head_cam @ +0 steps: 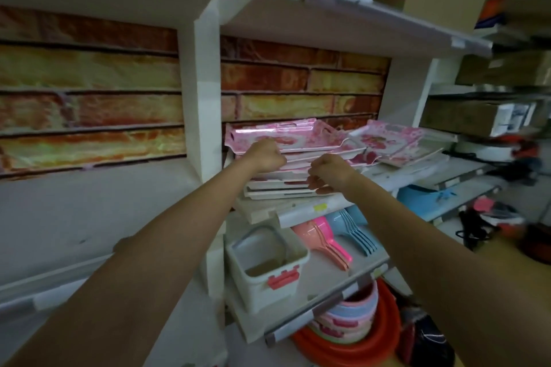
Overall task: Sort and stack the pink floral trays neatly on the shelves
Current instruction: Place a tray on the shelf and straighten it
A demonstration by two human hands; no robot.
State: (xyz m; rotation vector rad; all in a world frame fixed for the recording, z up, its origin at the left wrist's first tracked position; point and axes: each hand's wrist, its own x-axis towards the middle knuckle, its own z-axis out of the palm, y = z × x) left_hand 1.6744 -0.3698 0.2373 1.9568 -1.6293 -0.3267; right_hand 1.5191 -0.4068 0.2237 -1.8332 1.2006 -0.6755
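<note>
White shelves stand against a brick wall. Pink trays sit stacked there. Left hand and right hand each grip the stack's front edge. Trays look stiff, light, slippery; hold the rims.

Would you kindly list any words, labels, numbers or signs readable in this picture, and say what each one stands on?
None can be read.
Yellow sticker on the white shelf edge strip below the stack of pink floral trays: blurred, no characters legible.
White printed label on the brown cardboard box at right: print shows, too blurred to read.
Price strips on the lower shelf edge: blank or too blurred.
</note>
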